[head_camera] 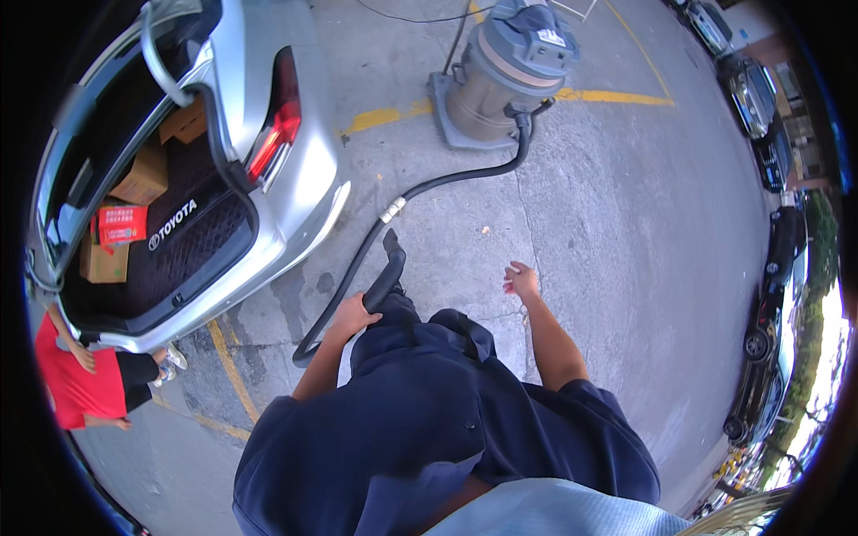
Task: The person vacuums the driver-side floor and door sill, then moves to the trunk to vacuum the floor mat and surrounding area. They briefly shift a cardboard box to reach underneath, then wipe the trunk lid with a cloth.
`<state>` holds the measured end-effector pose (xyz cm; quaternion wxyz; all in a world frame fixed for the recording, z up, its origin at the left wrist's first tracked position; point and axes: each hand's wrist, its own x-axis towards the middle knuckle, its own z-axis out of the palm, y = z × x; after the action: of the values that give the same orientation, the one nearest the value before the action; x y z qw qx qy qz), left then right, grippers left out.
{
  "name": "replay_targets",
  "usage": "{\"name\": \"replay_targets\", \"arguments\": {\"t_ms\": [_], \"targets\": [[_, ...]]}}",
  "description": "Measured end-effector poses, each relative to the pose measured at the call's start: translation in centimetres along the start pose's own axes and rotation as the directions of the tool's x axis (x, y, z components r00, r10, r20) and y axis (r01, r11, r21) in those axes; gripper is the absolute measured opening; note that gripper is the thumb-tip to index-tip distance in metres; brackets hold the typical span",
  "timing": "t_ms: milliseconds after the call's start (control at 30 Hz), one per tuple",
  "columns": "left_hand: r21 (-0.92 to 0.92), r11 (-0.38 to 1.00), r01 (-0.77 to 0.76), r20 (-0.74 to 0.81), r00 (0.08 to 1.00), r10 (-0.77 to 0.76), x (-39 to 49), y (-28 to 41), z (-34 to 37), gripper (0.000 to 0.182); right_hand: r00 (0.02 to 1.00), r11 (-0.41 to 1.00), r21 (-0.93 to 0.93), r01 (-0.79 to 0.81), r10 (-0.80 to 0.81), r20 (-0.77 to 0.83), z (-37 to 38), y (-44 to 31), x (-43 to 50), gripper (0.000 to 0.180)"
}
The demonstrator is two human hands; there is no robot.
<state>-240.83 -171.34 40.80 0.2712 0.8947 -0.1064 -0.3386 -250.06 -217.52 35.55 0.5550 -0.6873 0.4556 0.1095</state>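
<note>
My left hand (353,315) grips the black corrugated end of a vacuum hose (385,285), whose flat nozzle (390,240) points away from me above the ground. From there the thinner black hose (358,258) loops over the concrete, past a pale taped joint (393,210), to a drum vacuum cleaner (493,80). Out to the other side, my right hand (521,279) hangs over bare concrete, fingers loosely curled and slightly apart, holding nothing. A silver car (305,161) stands at the left with its boot raised. Its dark Toyota boot mat (201,234) shows inside.
Cardboard boxes (142,175) and a red printed packet (123,224) lie in the boot. Beside the rear bumper stands a person in a red top (80,385). Yellow lines (375,120) mark the concrete. Several parked cars (757,342) line the right edge.
</note>
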Motion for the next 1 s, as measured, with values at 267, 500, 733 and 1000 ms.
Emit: {"name": "replay_targets", "arguments": {"t_ms": [267, 500, 733, 1000], "targets": [[0.017, 0.999, 0.038, -0.106, 0.994, -0.036, 4.5, 5.3, -0.6, 0.055, 0.993, 0.85, -0.514, 0.118, -0.117, 0.034, -6.6, -15.4, 17.1, 0.056], [-0.028, 0.946, 0.324, -0.157, 0.933, -0.324, 7.9, 16.3, 0.2, 0.052, 0.756, 0.376, -0.869, 0.321, -0.654, -0.003, -15.2, -39.9, 41.9, 0.064], [-0.218, 0.856, 0.468, -0.145, 0.852, -0.503, 8.3, 27.8, 2.3, 0.048, 0.515, -0.034, -0.918, 0.396, -0.819, 0.253, -17.9, -52.6, 52.5, 0.082], [-0.346, 0.875, 0.338, -0.315, 0.837, -0.448, 8.8, 33.8, 4.1, 0.044, 0.363, -0.424, -0.788, 0.446, -0.719, 0.592, -20.2, -56.3, 56.4, 0.039]]}}
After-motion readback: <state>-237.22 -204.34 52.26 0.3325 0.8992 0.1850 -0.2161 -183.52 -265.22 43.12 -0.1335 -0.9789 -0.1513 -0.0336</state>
